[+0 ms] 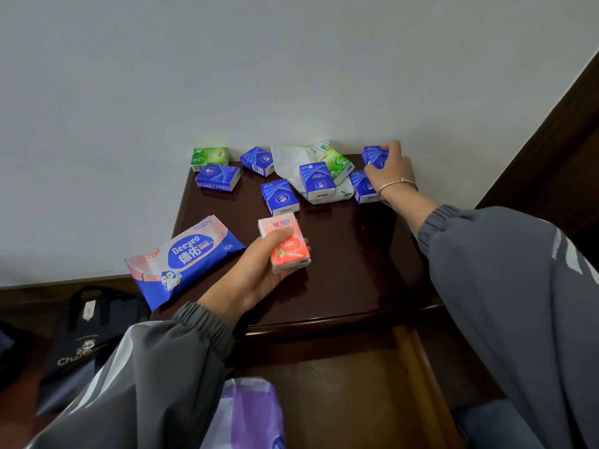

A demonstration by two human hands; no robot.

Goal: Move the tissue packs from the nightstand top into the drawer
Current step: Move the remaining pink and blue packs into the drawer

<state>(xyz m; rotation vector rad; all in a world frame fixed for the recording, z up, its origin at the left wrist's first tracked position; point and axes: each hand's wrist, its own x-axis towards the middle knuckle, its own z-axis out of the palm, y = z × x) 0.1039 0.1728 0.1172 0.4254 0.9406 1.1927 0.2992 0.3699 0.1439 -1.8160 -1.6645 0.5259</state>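
Dk nightstand (pixel 350 254) by white wall (pixel 291 76)

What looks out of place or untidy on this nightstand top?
A loose white tissue lies crumpled near the wall, under a blue pack and a green pack, as if pulled out. The Deeyeo wipes pack overhangs the nightstand's left edge.

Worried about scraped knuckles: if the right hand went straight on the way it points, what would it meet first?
Probably the wall: the right hand grips a blue pack at the back edge of the nightstand, pointing at it, nothing else visible between. Depth is unclear.
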